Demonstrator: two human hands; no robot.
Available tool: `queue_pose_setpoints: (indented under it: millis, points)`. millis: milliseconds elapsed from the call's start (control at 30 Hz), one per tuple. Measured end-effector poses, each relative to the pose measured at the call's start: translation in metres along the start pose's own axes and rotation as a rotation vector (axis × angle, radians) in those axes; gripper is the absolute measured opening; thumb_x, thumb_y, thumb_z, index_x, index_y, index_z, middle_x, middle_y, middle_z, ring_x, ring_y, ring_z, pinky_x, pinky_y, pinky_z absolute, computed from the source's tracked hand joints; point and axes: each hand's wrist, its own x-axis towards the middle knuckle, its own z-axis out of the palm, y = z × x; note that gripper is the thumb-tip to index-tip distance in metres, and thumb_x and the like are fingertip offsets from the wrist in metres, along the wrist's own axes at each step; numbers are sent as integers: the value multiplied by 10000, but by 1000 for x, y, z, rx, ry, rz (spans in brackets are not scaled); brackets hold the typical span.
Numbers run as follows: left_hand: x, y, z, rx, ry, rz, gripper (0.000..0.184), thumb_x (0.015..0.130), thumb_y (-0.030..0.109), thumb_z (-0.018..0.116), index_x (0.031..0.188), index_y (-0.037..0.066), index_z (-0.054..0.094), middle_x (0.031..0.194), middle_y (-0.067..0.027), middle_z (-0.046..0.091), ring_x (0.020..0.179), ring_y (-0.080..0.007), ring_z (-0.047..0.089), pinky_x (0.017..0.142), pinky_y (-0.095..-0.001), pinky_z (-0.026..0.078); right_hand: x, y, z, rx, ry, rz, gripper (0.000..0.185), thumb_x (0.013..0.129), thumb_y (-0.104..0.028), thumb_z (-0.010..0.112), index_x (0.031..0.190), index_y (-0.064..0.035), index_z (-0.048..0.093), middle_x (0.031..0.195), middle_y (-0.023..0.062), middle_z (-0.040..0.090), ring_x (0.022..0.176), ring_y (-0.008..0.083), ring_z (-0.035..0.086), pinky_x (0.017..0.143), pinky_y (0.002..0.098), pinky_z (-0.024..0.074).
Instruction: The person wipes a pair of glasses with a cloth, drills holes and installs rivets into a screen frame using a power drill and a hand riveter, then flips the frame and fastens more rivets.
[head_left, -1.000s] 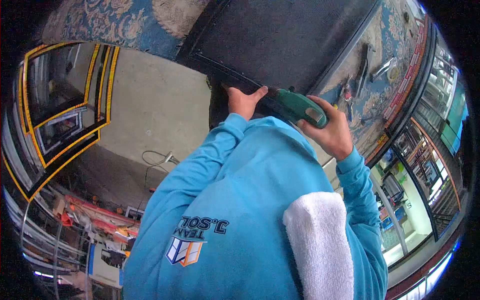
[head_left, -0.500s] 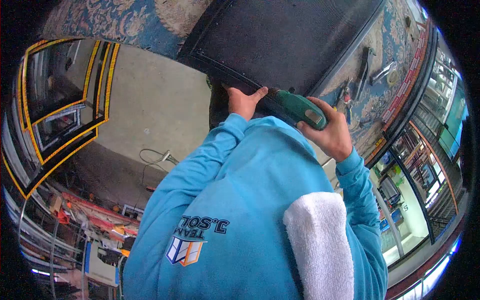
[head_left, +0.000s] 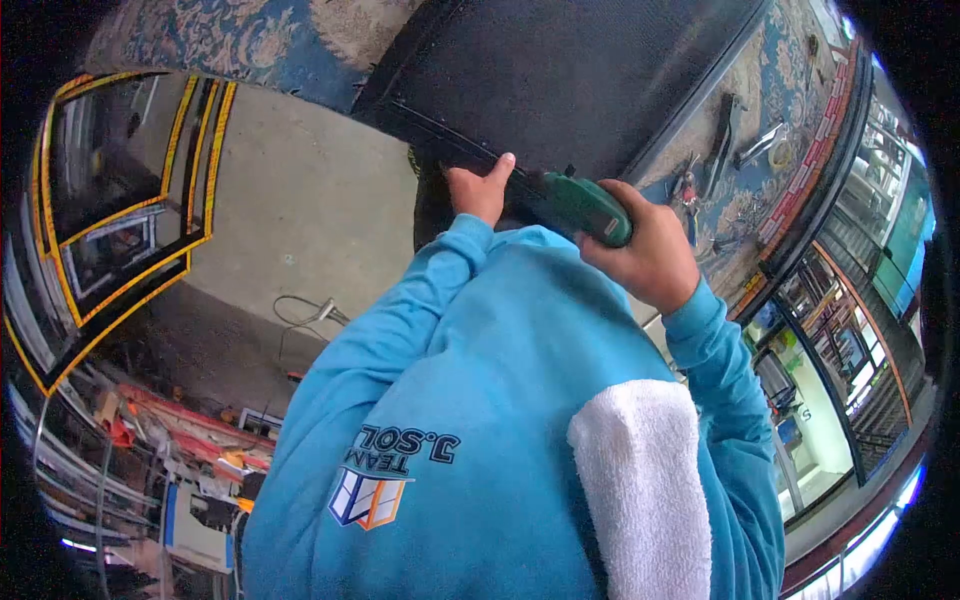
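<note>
A dark panel (head_left: 560,85) with a black frame lies in front of me and looks like a mesh screen. At its near edge, my left hand (head_left: 480,190) grips the black frame (head_left: 450,140), with the thumb on top and the other fingers mostly hidden. My right hand (head_left: 650,245) is closed around the rear of a green hand tool (head_left: 585,205) with a rounded body and a dark nose. The nose points left along the frame edge, just right of my left thumb. What its tip touches cannot be made out.
Patterned blue cloth (head_left: 250,45) lies under the panel. Pliers (head_left: 686,190), a black tool (head_left: 722,140) and a tape roll (head_left: 781,154) lie to the right. Yellow-edged frames (head_left: 205,160) stand at left. A white towel (head_left: 645,490) hangs over my front.
The green tool and my right hand have shifted slightly left and turned. My left thumb has moved a little left and lifted away from the tool's nose.
</note>
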Motion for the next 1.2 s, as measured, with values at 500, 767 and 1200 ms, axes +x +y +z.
queue_pose_setpoints:
  millis: [500,767,1200]
  points:
    - [-2,2,4,98,84,13,742,665,470,831,1028,-99,524,1053,-244,616,989,-340,595,889,-439,454,4,-5,1,-136,-22,-75,519,689,-323,735,1105,-32,625,835,216,678,793,374,674,717,434,548]
    - [-1,5,1,186,-4,-107,801,693,349,823,1247,-63,416,1221,-259,532,1122,-399,535,985,-452,411,14,6,-6,-120,-38,-106,561,671,-329,744,1112,-1,632,853,222,682,803,350,687,740,412,551]
    - [-3,-4,1,141,2,-87,847,674,287,839,1318,7,365,1273,-217,512,1160,-382,516,1016,-444,400,20,1,3,-157,-58,-106,577,661,-354,746,1103,-1,635,850,228,677,805,370,679,741,426,544]
